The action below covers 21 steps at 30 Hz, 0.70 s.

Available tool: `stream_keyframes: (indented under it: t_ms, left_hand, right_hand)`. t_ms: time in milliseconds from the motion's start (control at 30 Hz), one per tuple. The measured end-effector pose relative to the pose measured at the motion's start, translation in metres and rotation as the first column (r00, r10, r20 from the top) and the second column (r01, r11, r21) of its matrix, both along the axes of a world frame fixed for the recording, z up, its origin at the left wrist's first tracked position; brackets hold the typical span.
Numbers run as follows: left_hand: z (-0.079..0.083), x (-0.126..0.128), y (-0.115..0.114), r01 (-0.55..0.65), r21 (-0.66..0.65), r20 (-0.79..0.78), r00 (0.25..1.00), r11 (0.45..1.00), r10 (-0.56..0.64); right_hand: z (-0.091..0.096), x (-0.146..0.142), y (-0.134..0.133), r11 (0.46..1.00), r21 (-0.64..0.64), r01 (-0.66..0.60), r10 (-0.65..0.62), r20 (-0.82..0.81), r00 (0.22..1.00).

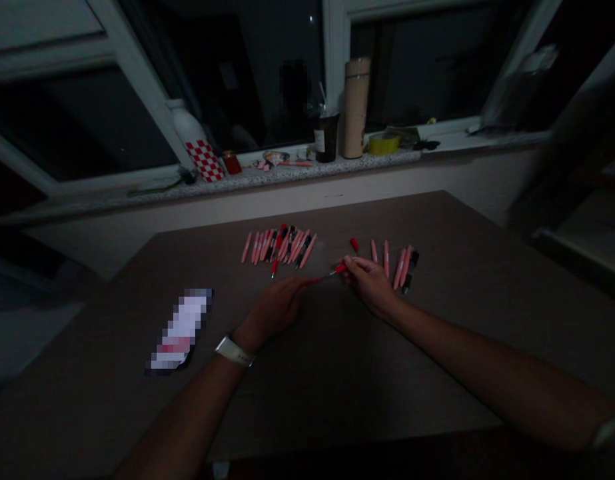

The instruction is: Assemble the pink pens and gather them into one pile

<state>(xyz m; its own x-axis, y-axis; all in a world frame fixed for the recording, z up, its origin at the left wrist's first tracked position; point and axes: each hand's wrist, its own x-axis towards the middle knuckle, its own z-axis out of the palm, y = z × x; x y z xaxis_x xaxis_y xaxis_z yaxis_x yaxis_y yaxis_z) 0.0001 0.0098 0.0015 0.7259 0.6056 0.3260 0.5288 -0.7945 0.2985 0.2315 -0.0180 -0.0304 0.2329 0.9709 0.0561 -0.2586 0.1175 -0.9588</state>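
Over the middle of the table, a slim red pen (pixel 329 275) spans the gap between my hands, with a silvery section showing at its centre. My left hand (pixel 280 303), wearing a pale-strapped watch, closes on its left red end. The fingers of my right hand (pixel 368 280) pinch the red piece at its right end. Whether the two pieces are joined is too dim to tell. Just beyond my right hand lies a loose red cap (pixel 354 245). Pink pens (pixel 401 268) with black pieces lie to its right. A larger cluster of pink pens (pixel 260 247), with red and black parts among them, lies beyond my left hand.
A phone (pixel 180 330) with a lit, blurred screen lies left on the brown table (pixel 312 387). Along the windowsill stand a checkered bottle (pixel 204 160), a dark cup (pixel 327 139), a tan flask (pixel 356 110) and a yellow tape roll (pixel 384 144).
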Motion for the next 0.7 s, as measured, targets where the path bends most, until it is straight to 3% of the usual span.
stream_keyframes:
  t_ms: [533, 700]
  left_hand:
    - [0.0013, -0.0003, -0.0004, 0.008, -0.006, -0.003, 1.000, 1.000, -0.008]
    - [-0.0019, -0.0009, 0.0001, -0.001, -0.006, 0.028, 1.000, 1.000, 0.001]
  right_hand:
    - [0.0006, -0.0008, 0.0002, 1.000, 0.026, -0.018, 0.018, -0.008, 1.000]
    - [0.0040, -0.0063, -0.0064, 0.995, 0.038, -0.095, 0.090, 0.122, 0.989]
